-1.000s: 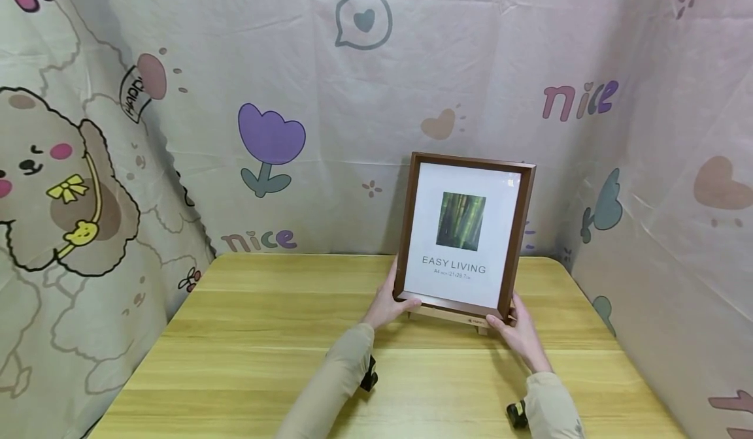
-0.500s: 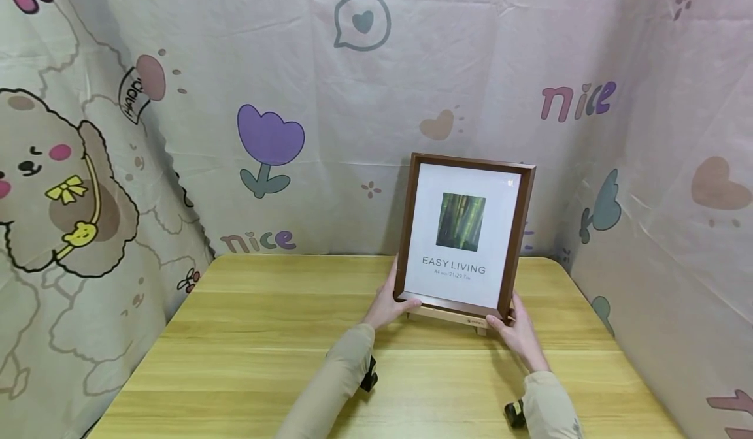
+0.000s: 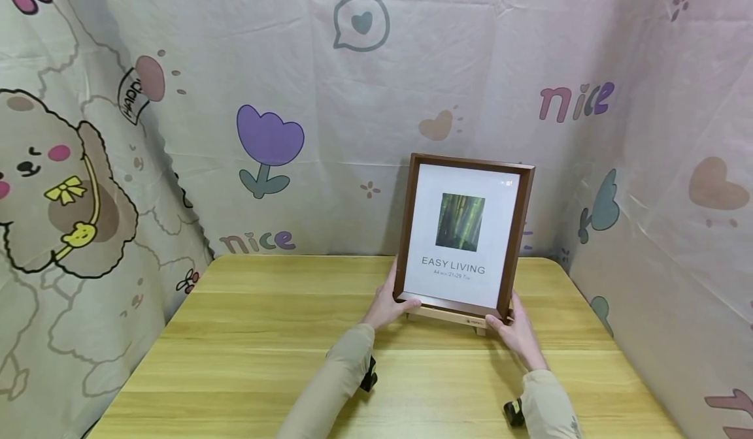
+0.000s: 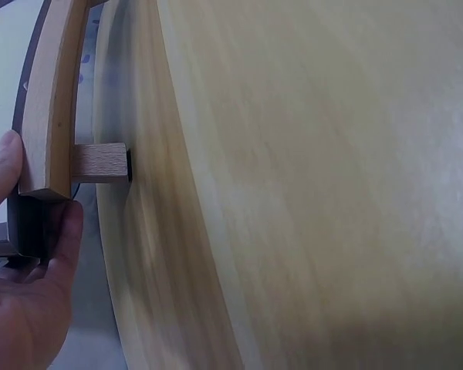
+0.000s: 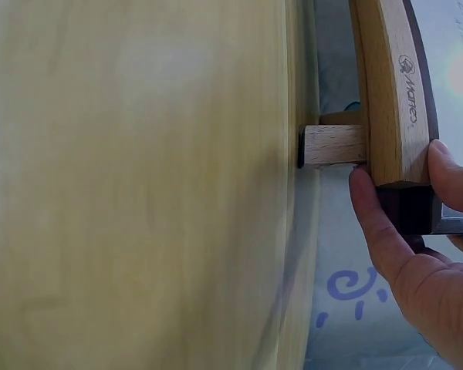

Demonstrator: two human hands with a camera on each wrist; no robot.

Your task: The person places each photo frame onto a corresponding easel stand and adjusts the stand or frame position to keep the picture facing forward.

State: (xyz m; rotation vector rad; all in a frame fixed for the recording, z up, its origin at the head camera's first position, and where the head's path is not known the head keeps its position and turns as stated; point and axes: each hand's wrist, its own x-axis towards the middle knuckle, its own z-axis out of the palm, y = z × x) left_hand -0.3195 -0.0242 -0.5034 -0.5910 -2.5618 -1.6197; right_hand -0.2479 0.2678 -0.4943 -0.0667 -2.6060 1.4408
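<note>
A brown picture frame (image 3: 468,282) with a bamboo print and the words EASY LIVING leans back slightly on a small wooden easel (image 3: 450,318). My left hand (image 3: 385,303) grips its lower left corner, thumb on the front and fingers behind. At the lower right corner my right hand (image 3: 520,333) holds the frame the same way. In the left wrist view the easel's ledge (image 4: 50,108) runs under the frame, with a short leg (image 4: 100,163) on the table. The right wrist view shows the ledge's printed logo end (image 5: 393,100) beside my fingertips.
The wood-grain table (image 3: 265,334) spreads to the left and in front of the easel. Behind it and at both sides hangs a patterned cloth (image 3: 353,99). Black wrist cameras (image 3: 368,375) sit under the beige sleeves (image 3: 338,373).
The view has shifted very slightly. Both hands keep the same hold on the picture frame, which stays in place on the easel.
</note>
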